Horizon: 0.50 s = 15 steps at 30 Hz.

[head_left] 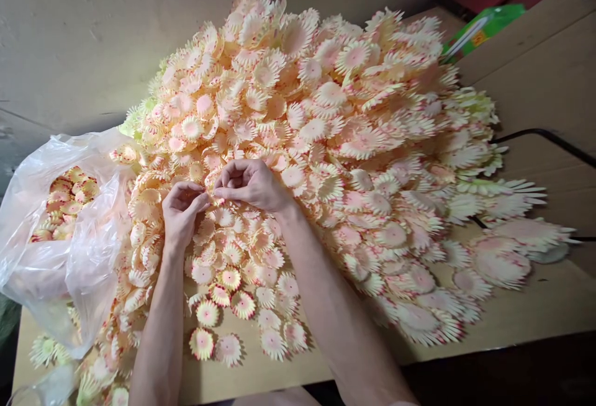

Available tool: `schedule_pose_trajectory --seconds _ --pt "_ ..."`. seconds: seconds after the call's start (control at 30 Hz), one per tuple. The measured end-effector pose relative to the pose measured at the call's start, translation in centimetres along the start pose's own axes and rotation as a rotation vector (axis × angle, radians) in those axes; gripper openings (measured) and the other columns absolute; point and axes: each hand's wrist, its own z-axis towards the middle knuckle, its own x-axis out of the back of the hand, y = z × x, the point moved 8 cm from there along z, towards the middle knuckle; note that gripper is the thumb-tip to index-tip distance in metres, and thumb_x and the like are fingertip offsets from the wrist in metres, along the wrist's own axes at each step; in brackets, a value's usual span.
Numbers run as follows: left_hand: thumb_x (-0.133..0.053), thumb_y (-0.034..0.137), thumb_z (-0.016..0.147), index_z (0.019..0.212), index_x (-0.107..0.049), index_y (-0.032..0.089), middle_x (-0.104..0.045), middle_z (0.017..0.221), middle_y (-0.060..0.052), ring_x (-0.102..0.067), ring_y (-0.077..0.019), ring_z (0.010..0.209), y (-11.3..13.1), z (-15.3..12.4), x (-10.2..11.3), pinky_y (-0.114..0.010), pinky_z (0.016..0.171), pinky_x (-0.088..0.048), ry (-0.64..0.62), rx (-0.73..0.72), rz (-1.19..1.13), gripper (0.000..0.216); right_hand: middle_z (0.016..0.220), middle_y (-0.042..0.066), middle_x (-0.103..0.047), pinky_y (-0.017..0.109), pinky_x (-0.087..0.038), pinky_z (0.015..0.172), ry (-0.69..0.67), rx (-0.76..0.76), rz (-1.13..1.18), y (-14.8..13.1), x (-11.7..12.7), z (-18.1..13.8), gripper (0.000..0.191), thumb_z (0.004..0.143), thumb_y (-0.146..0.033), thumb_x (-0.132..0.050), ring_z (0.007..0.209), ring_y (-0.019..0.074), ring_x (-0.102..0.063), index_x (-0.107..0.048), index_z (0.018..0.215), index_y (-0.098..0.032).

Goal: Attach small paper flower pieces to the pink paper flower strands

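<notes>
A large heap of artificial flower petal discs (326, 95), pale cream and pink with fringed, red-tipped edges, covers much of the table. Over its lower left part my two hands nearly meet. My left hand (181, 210) is closed, thumb and fingertips pinched together. Just to its right, my right hand (251, 185) has its fingers curled in and its thumb pressed to the index finger. Whatever lies between the fingertips is too small to make out against the petals. Below the hands, smaller loose petal discs (230, 279) with redder rims are spread on the table.
At the left, a translucent plastic bag (93, 269) holds several red-edged petal discs (72, 198). Cardboard (535, 102) stands at the right, with a green packet (484, 30) near its top and a thin black rod (554, 136). The table's front edge (503, 344) runs below the heap.
</notes>
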Motion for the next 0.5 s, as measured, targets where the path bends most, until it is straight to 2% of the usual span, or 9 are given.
schedule_pose_trajectory --seconds 0.17,0.37,0.5 --pt "-0.083 0.018 0.064 0.074 -0.062 0.018 -0.056 0.07 0.004 -0.05 -0.0026 0.056 0.3 0.2 0.3 -0.012 0.052 -0.045 0.053 -0.042 -0.052 0.023 0.075 0.001 -0.072 0.017 -0.038 0.037 0.035 0.049 0.067 -0.6 0.3 -0.1 0.028 0.063 -0.027 -0.084 0.042 0.0036 -0.048 -0.058 0.067 -0.016" --pt "-0.082 0.023 0.068 0.08 -0.065 0.019 -0.061 0.075 0.003 -0.058 -0.0061 0.064 -0.1 0.2 0.6 -0.016 0.059 -0.051 0.049 -0.054 0.022 0.021 0.072 0.002 -0.072 0.02 -0.045 0.04 -0.019 0.049 0.014 -1.0 -0.2 -0.4 0.036 0.058 -0.035 -0.09 0.048 0.0078 -0.055 -0.067 0.077 -0.014" --pt "-0.085 0.024 0.066 0.08 -0.066 0.019 -0.063 0.076 0.003 -0.061 -0.0066 0.064 -0.2 0.3 1.0 -0.017 0.058 -0.053 0.077 -0.068 0.008 0.024 0.07 0.003 -0.07 0.021 -0.04 0.042 0.052 0.118 -0.115 -1.3 0.3 -0.4 0.042 0.053 -0.04 -0.093 0.048 0.007 -0.051 -0.068 0.074 -0.014"
